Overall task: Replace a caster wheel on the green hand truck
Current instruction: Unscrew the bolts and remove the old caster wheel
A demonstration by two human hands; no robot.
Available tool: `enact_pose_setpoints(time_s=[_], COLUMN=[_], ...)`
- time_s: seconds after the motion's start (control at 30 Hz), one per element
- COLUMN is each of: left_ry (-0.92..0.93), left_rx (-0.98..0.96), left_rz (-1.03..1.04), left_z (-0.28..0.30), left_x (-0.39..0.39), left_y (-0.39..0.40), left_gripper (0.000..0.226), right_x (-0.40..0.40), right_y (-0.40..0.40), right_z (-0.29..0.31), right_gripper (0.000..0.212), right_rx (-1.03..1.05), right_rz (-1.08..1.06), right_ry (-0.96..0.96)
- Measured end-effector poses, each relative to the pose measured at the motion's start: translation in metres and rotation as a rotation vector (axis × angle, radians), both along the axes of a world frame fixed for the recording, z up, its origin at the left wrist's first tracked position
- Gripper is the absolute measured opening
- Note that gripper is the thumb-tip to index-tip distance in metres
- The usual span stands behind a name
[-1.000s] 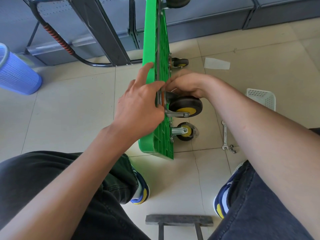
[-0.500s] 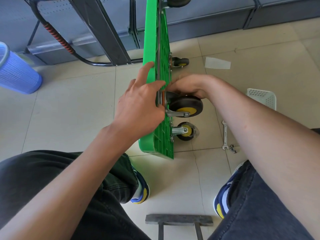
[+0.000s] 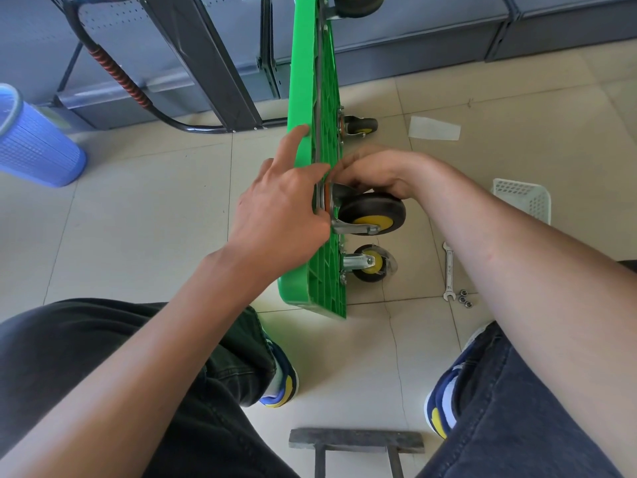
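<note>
My left hand is flat against the top face of the green hand truck, which stands on its edge on the tiled floor, index finger stretched up along the rim. My right hand curls over the caster wheel at its mounting plate on the ribbed underside, fingertips pinching something too small to make out. A wrench and 3 nuts lie together on the floor right of the truck.
</note>
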State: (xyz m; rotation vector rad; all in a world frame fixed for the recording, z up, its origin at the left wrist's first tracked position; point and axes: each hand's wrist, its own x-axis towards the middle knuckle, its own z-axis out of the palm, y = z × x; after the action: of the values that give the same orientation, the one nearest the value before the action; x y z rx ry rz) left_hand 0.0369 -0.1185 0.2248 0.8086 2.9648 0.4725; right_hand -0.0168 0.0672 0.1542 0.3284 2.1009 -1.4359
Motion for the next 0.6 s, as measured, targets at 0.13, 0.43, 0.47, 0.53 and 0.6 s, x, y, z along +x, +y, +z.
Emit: enact_pose_setpoints(time_s=[0.13, 0.43, 0.47, 0.53, 0.6], left_ry=[-0.004, 0.0, 0.001, 0.004, 0.009], left_rx=[0.0, -0.002, -0.003, 0.0, 0.001], left_rz=[0.004, 0.002, 0.003, 0.002, 0.001], left_z=[0.0, -0.0001, -0.0004, -0.0012, -0.0018], left_x=[-0.0001, -0.0002, -0.0004, -0.0008, -0.001], left_y=[0.0003, 0.0009, 0.0006, 0.0003, 0.0001], left_gripper=[0.048, 0.046, 0.045, 0.046, 0.047], right_x=[0.0007, -0.0008, -0.0009, -0.0009, -0.0008], right_y=[0.0008, 0.0008, 0.0003, -0.0002, -0.0004], right_z=[-0.001, -0.0005, -0.0003, -0.0006, -0.0008], right_gripper=[0.013, 0.016, 0.016, 0.017, 0.018], right_rx=[-0.032, -0.021, -0.023, -0.035, -0.04], right_rz=[-0.007, -0.037, -0.036, -0.039, -0.043], right_ry=[-0.014, -0.015, -0.019, -0.024, -0.027])
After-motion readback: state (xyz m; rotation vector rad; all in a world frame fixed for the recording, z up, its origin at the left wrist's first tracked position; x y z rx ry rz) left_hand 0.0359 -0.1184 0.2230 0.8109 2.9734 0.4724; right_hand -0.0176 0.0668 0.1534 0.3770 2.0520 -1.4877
